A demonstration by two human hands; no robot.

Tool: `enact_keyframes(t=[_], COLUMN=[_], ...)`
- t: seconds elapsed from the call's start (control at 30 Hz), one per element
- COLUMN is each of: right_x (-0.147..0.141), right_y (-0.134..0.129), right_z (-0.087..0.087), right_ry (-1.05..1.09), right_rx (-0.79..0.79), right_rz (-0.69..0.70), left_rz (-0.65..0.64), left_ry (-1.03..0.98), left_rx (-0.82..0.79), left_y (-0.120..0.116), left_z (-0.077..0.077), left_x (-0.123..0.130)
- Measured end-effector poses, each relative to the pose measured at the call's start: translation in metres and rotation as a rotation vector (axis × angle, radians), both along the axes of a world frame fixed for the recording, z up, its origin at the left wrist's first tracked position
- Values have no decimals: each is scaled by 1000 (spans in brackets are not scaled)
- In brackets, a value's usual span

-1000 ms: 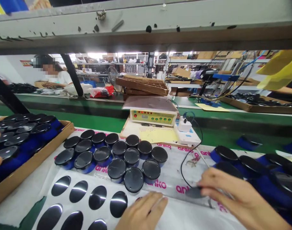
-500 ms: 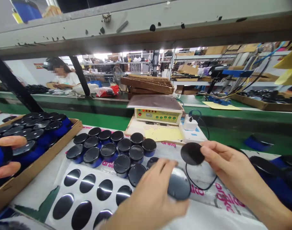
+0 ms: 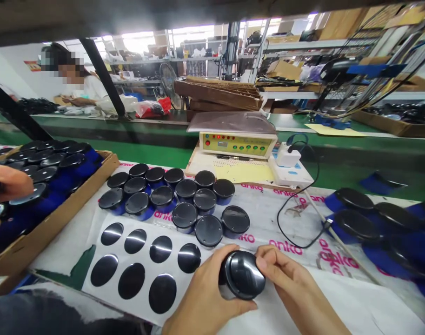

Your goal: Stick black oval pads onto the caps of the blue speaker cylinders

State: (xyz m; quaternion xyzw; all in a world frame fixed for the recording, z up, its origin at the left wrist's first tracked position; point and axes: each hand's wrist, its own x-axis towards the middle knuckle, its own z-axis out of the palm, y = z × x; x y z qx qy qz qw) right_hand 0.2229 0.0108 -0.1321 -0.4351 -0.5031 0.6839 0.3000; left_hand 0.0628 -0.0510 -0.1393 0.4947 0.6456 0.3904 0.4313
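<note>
My left hand (image 3: 212,293) is wrapped around a round black-topped device (image 3: 228,270) from its left side and holds it up, tilted. With thumb and fingertips, my right hand (image 3: 284,272) pinches the right edge of a glossy round black sticker (image 3: 248,273), which lies over the device's top, slightly offset so that the rim shows at the left. A white sticker sheet (image 3: 148,246) with several black discs on it lies left of my hands. Just beyond stand several black-topped round devices (image 3: 208,230) in rows.
At left, a cardboard box (image 3: 90,188) holds several blue-sided devices, and another person's hand (image 3: 12,184) reaches over it. A control box (image 3: 236,144) and a white plug (image 3: 287,157) sit behind. A black cable (image 3: 285,237) and more blue-sided devices (image 3: 354,225) lie right.
My right hand has brought the sticker down and left onto the device in my left hand. A row device hidden behind my left hand now shows. The view has tilted down.
</note>
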Motion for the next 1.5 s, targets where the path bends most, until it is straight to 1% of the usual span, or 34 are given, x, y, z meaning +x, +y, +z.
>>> enact_keyframes(t=[0.13,0.37,0.53,0.63,0.77,0.93,1.2,1.4,1.5], right_x=[-1,-4,-6,-7,-8,-9,-9,-11,-10], right_y=[-1,-1,-2,-4,-5,-7,-10,-11,-10], right_z=[-6,-9,-4,-3,-6,-12,-16,-14,-18], right_ry=[1,-28,-93,-126,-144,-161,-178,-189,-198], right_rx=[22,73,175,249,329,420,440,430,432], right_rz=[7,17,26,6,-44,-54,-65,-73,-76], left_rz=[58,-24,-42,-41,-33,-47,-50,-67,-57], left_ry=[-5,2,24,32,29,21,50,49,35], left_rx=[37,11,14,20,21,9,-7,23,12], left_y=[0,-1,-3,-3,-2,-2,-2,-1,-1], left_z=[0,-3,-4,-5,-4,-4,-3,-6,-4], left_x=[1,-3,-3,-3,-3,-3,-2,-2,-3])
